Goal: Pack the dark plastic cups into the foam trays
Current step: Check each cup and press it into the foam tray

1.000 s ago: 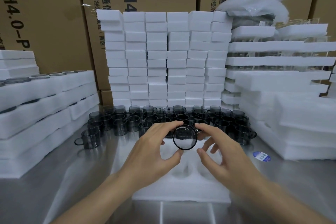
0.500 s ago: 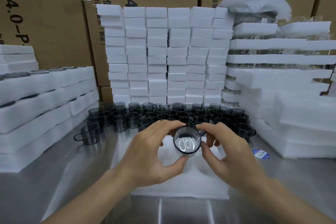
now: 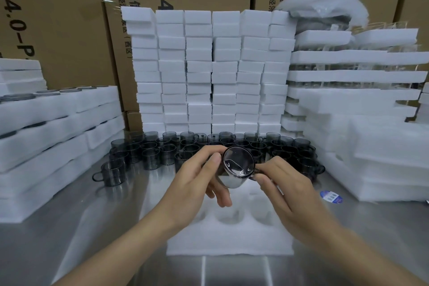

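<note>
Above the foam tray (image 3: 229, 237), both hands pinch one tilted cup (image 3: 236, 167).

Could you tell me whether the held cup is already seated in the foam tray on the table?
No, the left hand and right hand hold the dark cup in the air above the foam tray.

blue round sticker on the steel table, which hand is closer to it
Right. The right hand, holding the dark translucent plastic cup, is just left of the blue round sticker; the left hand grips that cup's other side, farther left.
</note>
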